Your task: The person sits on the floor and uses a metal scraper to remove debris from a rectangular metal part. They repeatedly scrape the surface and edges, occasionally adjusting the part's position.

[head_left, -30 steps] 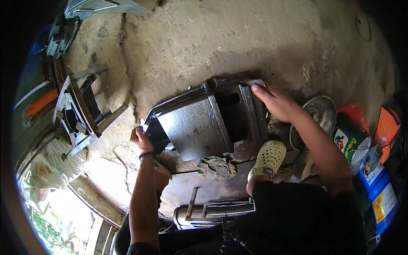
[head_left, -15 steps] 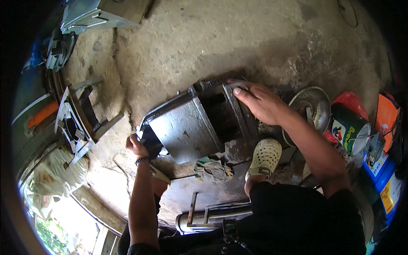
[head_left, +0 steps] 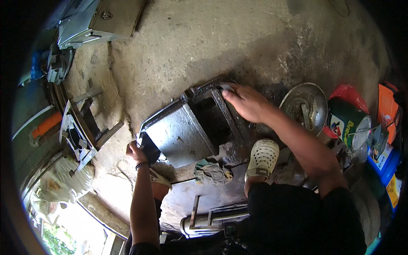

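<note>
Far over on the left there is an orange bar (head_left: 46,124). A see-through white plastic bag (head_left: 61,180) sits below it, close to the bright part. Next comes a metal frame (head_left: 77,123) with legs poking out, and above that is a grey metal box (head_left: 114,17) with a latch.

The left hand (head_left: 137,153) is curled up tight like a fist, holding the left end of the big metal piece (head_left: 178,136). The big metal piece is on the floor (head_left: 204,46) in front of the person, leaning a bit, with a shiny grey plate and a dark hole (it looks wet and dirty). A crumpled rag (head_left: 213,172) lies just below it.

The right hand (head_left: 248,102) is at the top right edge of the piece, half bent, with a small grey thing by its thumb. I cannot tell if it is gripping, because its fingertips are hidden. Under that hand is a cream clog (head_left: 264,156) with holes. Then come a round metal bowl (head_left: 293,104), a green can (head_left: 346,111), a red bag (head_left: 350,94), a blue container (head_left: 386,166) and an orange panel (head_left: 386,108).
</note>
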Tool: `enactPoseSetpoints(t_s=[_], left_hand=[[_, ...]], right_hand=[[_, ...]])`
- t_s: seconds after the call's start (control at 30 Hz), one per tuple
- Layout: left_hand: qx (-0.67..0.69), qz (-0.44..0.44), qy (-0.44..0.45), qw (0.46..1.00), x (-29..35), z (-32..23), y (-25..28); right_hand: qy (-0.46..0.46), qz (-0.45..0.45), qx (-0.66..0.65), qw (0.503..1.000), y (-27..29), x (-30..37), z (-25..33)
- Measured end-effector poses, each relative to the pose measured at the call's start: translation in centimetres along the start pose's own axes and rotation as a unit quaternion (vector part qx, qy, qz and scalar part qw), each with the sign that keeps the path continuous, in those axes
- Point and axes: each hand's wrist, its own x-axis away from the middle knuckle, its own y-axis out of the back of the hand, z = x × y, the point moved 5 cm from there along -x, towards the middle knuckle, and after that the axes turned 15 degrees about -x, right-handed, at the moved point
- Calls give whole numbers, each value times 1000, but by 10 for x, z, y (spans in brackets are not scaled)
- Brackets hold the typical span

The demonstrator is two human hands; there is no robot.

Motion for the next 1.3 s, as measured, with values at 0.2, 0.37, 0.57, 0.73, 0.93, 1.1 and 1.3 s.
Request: enactPoseSetpoints(t_s=[0.2, 0.37, 0.57, 0.73, 0.93, 1.1, 1.3], left_hand=[[-20, -15, -4, 1000, 0, -1, 2], [-4, -11, -32, 999, 0, -2, 3], [32, -16, -8, 999, -3, -1, -1], [38, -23, 0, 999, -5, 1, -4], [-107, 7, 58, 993, -13, 6, -3], [-31, -27, 62, 997, -15, 14, -10], [94, -29, -11, 995, -24, 30, -19]], right_hand=[[-72, 70, -14, 995, 7, 0, -28], [43, -86, -123, 988, 7, 38, -8], [183, -64, -272, 943, -36, 79, 36], [60, 55, -201, 976, -128, 75, 36], [283, -102, 31, 953, -73, 125, -8], [-16, -296, 219, 930, 70, 190, -105], [-245, -244, 370, 862, 108, 237, -193]])
